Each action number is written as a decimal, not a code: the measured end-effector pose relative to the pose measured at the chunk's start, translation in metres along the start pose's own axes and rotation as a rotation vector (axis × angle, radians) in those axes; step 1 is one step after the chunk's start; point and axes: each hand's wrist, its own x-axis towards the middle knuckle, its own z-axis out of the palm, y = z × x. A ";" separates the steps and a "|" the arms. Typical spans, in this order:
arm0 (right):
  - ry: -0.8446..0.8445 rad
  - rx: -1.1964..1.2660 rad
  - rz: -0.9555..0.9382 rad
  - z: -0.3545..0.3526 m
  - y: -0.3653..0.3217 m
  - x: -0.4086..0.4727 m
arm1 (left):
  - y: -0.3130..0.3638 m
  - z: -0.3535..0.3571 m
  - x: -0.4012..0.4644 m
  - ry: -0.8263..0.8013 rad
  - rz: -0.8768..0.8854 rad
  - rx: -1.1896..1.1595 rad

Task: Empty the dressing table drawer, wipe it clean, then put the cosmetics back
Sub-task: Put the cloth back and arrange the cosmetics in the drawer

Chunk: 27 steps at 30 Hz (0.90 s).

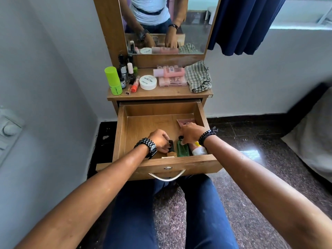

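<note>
In the drawer point(125, 130), both hands on bottles: left hand point(159, 140), right hand point(191, 133)

— On the dressing table top point(161, 93), beside the white round tin point(148, 82)?
— Left of the tin: a lime-green cylinder point(112, 80), several dark small bottles point(124, 69), an orange-capped tube point(135, 85). Right of the tin: pink cases point(171, 78), stacked. Further right, a checked cloth point(198, 76), crumpled.
— And below the tin, in the open drawer point(120, 130)?
— Near the front wall: a black-capped bottle point(170, 147), a green bottle point(182, 149), a white tube point(198, 150). Toward the back right, a pink sachet point(185, 121).
</note>
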 end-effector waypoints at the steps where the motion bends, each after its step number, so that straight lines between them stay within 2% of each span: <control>1: 0.007 0.004 0.004 0.001 0.001 0.000 | -0.001 0.000 -0.001 -0.014 -0.008 0.003; 7: 0.000 0.036 0.015 0.002 0.004 -0.001 | 0.002 -0.001 -0.005 -0.115 -0.075 -0.034; 12: 0.039 0.179 -0.010 0.001 0.011 -0.009 | 0.007 -0.003 -0.013 -0.163 -0.085 -0.033; 16: 0.108 0.327 -0.053 -0.007 0.016 -0.018 | 0.015 -0.011 -0.015 -0.145 -0.005 0.043; 21: 0.183 0.519 -0.104 -0.025 0.014 -0.017 | 0.040 -0.038 -0.020 0.024 0.254 0.127; 27: 0.271 0.734 -0.185 -0.064 -0.005 -0.003 | 0.077 -0.068 -0.018 0.426 0.544 0.210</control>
